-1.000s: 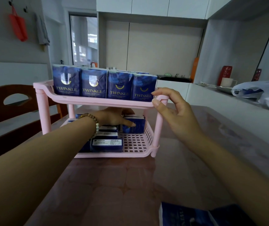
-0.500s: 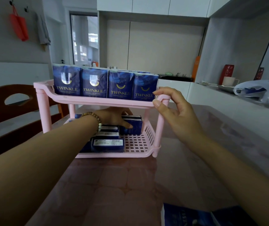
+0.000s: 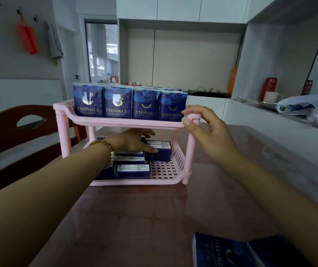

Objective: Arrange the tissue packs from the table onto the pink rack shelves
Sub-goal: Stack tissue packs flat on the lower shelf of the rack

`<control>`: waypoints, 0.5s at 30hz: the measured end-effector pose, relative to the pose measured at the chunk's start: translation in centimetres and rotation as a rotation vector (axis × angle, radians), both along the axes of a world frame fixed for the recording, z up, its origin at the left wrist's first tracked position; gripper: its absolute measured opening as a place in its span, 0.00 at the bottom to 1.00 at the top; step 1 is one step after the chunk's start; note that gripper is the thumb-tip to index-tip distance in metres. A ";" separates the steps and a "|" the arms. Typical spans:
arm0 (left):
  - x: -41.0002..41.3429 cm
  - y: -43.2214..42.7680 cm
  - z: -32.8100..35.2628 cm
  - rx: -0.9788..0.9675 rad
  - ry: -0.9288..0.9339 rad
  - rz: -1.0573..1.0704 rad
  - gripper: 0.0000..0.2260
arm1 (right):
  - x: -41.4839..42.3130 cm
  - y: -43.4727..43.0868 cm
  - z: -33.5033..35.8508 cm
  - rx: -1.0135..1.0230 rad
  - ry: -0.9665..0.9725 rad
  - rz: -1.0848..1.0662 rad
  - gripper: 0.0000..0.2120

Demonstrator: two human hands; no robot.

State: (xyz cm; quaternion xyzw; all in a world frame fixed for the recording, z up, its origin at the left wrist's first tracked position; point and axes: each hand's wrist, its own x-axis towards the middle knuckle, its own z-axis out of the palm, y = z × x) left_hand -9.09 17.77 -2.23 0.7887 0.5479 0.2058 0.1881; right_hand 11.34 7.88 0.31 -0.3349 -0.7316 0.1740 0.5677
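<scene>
**Two-tier rack on table, both hands at it**

Table [image 3: 154, 218]: glossy, pinkish-brown top that fills the lower frame. Dark wooden chair [image 3: 19, 132] at its left edge, with a cut-out in the backrest.

Pink rack [image 3: 127, 123]: stands upright on the table towards the far side. It has two shelves on four posts, and the lower shelf has a grid floor.

Counter on the right: crumpled plastic bags [image 3: 308, 110] lie on it, with a red vase [image 3: 270, 87] and a white mug [image 3: 271, 96] behind them.

Top-shelf packs [image 3: 117, 103]: four dark blue tissue packs stand upright, side by side and touching, labels facing the camera. More rows sit behind them, only partly seen.

Lower-shelf packs [image 3: 133, 171]: lie flat, stacked towards the left and middle. The right front of the grid floor is bare.

Loose packs [image 3: 221, 251]: two lie on the table at the near right edge, cut off by the frame and well apart from the rack.

Right hand [image 3: 208, 130]: at the rack's top right front corner. The thumb presses the front of the rim, the fingers curl over the top, and the corner is pinched between them.

Left hand [image 3: 133, 141]: reaches into the lower shelf, fingers stretched out and loosely spread. The thumb tip rests on the rear right pack [image 3: 162, 154], and nothing is clasped.

Bead bracelet [image 3: 108, 149]: on the left wrist.
</scene>
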 end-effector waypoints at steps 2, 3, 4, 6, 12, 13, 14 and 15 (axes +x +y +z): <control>0.0 -0.2 0.0 0.008 -0.005 0.006 0.30 | 0.0 -0.1 0.1 -0.003 -0.003 0.000 0.06; 0.0 -0.3 0.0 0.016 0.000 0.008 0.30 | 0.1 -0.1 0.1 -0.002 -0.007 -0.002 0.07; 0.0 -0.4 0.1 0.028 0.010 0.009 0.30 | 0.1 0.0 0.1 -0.002 -0.009 -0.003 0.07; 0.1 -0.7 0.0 0.053 0.037 0.007 0.29 | 0.1 0.1 0.0 -0.007 -0.006 -0.002 0.08; 0.3 -0.2 -0.3 0.056 0.130 0.008 0.23 | 0.1 0.4 -0.2 -0.010 0.013 -0.011 0.08; 0.3 0.0 -0.2 0.050 0.142 0.004 0.23 | 0.1 0.4 -0.2 -0.009 0.013 -0.009 0.08; 0.4 0.1 -0.1 0.044 0.149 -0.004 0.22 | 0.1 0.4 -0.2 -0.010 0.011 -0.005 0.08; 0.4 0.2 -0.1 0.038 0.156 -0.012 0.22 | 0.2 0.4 -0.3 -0.010 0.006 0.000 0.08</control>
